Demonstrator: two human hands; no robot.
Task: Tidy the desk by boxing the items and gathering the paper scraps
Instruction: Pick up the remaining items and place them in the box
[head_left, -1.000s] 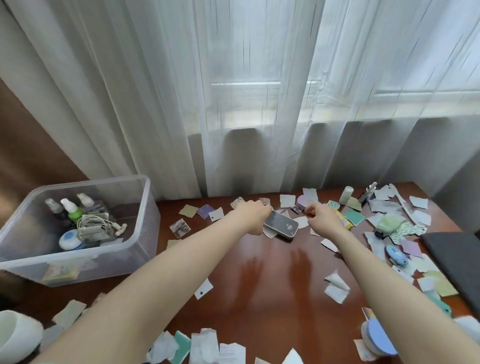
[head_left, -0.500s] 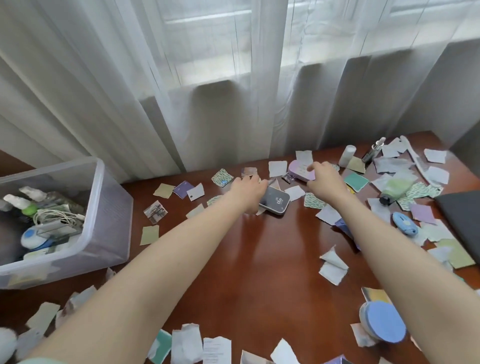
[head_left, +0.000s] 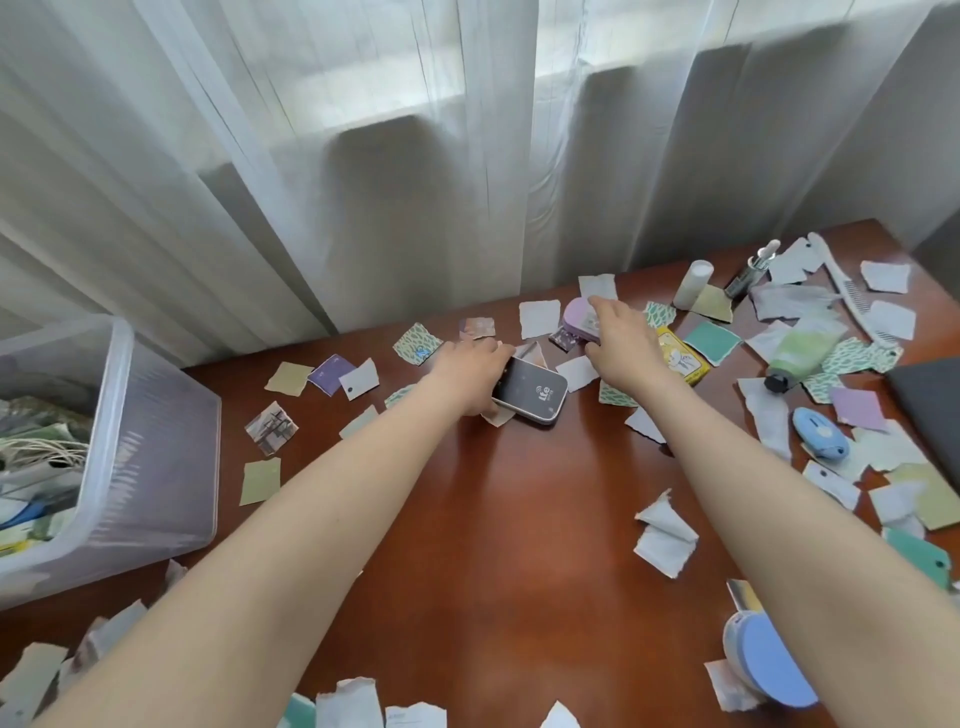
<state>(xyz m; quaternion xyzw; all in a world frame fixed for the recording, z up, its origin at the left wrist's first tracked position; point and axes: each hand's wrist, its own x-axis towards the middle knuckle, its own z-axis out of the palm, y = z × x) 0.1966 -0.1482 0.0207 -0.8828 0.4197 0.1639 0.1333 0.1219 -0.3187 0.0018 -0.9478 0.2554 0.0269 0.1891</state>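
My left hand (head_left: 470, 374) is shut on the left end of a dark pocket router (head_left: 535, 392) that lies on the brown desk (head_left: 467, 519) over a paper scrap. My right hand (head_left: 621, 343) reaches further back, its fingers closed over a lilac round case (head_left: 576, 314). A clear plastic box (head_left: 156, 415) stands at the left edge, holding cables and small items. Paper scraps (head_left: 665, 535) in white, green and purple lie all over the desk.
Right of my hands lie a yellow packet (head_left: 680, 358), a white tube (head_left: 693, 283), a dropper bottle (head_left: 753, 270), a white comb (head_left: 841, 286), a green tube (head_left: 800, 348) and a blue gadget (head_left: 821, 434). A dark pad (head_left: 930, 400) is far right; curtains hang behind.
The view has tilted down and nearer. My left hand has closed on the router's end. My right hand has moved back from the router to the lilac case.
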